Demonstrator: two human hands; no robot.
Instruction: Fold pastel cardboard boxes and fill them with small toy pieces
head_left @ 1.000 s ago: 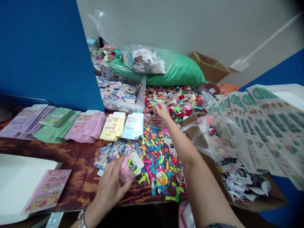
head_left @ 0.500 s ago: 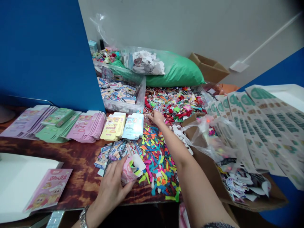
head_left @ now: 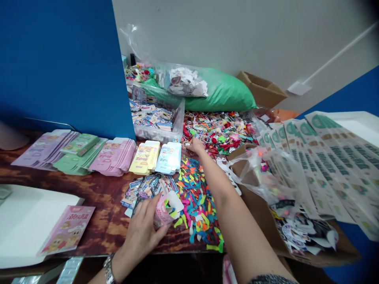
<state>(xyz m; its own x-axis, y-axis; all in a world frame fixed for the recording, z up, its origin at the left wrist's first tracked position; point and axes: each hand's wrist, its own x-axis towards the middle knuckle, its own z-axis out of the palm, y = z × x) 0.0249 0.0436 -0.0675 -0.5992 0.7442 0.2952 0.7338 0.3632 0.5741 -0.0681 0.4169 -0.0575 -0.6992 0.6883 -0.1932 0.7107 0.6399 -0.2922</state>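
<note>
My left hand [head_left: 147, 227] grips a small pink printed box [head_left: 163, 212], its flap up and colourful bits showing in the opening. Beneath and behind that hand lie several printed cards [head_left: 142, 188]. Farther off, my right hand [head_left: 196, 146] reaches to the near left edge of a heap of small trinkets [head_left: 219, 132]; its fingers are bent together, and what they hold, if anything, is too small to make out. Many colourful balloons [head_left: 198, 205] spread over the table between the pink box and my right forearm.
Flat box stacks in purple [head_left: 44, 150], green [head_left: 79, 152], pink [head_left: 114, 156], yellow [head_left: 144, 157] and blue [head_left: 168, 158] line the table. A clear bin of cards [head_left: 155, 118] stands behind. Right are a cardboard box [head_left: 260, 221] and printed sheets [head_left: 334, 161]. A white tray [head_left: 29, 221] sits left.
The view has shifted slightly, so most things appear a little farther right. Both hands keep nearly the same places, the left still on the pink box and the right at the trinket heap.
</note>
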